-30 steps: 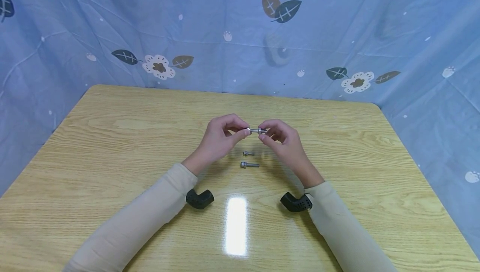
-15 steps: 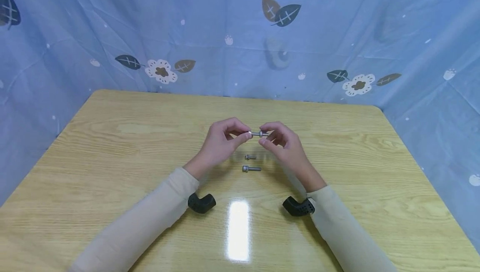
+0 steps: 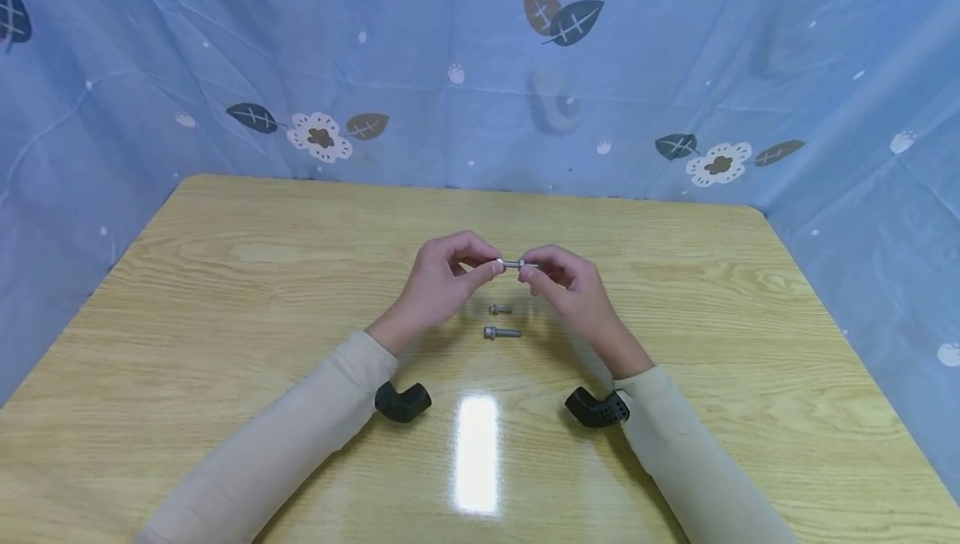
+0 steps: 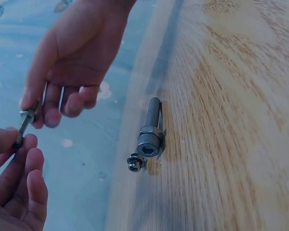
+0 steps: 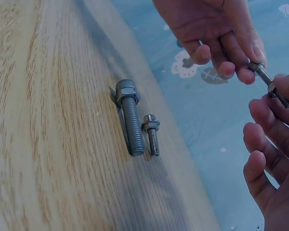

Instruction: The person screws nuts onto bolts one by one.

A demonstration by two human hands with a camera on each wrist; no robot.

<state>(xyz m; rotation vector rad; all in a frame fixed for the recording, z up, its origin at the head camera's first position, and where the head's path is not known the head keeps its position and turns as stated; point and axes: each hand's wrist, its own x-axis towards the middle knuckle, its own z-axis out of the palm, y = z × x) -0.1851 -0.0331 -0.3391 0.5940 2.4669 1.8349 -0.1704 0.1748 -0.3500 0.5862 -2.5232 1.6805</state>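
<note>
Above the table, my left hand (image 3: 442, 276) pinches the head of a steel bolt (image 5: 265, 74) between thumb and fingers. The bolt lies roughly level, its threaded end pointing right. A hex nut (image 5: 272, 90) sits partway along the thread. My right hand (image 3: 576, 287) pinches this nut between thumb and index finger, its other fingers loosely curled. Below the hands, a thick socket-head bolt (image 5: 131, 118) with a nut up by its head lies on the table. Beside it is a smaller socket-head bolt (image 5: 152, 135), also with a nut near its head.
The wood-grain table (image 3: 262, 294) reaches back to a blue patterned curtain (image 3: 450, 136). Black curved pieces (image 3: 402, 403) stick out at both wrists, over the table. A bright light reflection (image 3: 476, 452) shows on the tabletop near the front.
My right thumb has moved up from below the nut and now presses against it. The left hand keeps its hold on the bolt head. Both bolts on the table lie as before.
</note>
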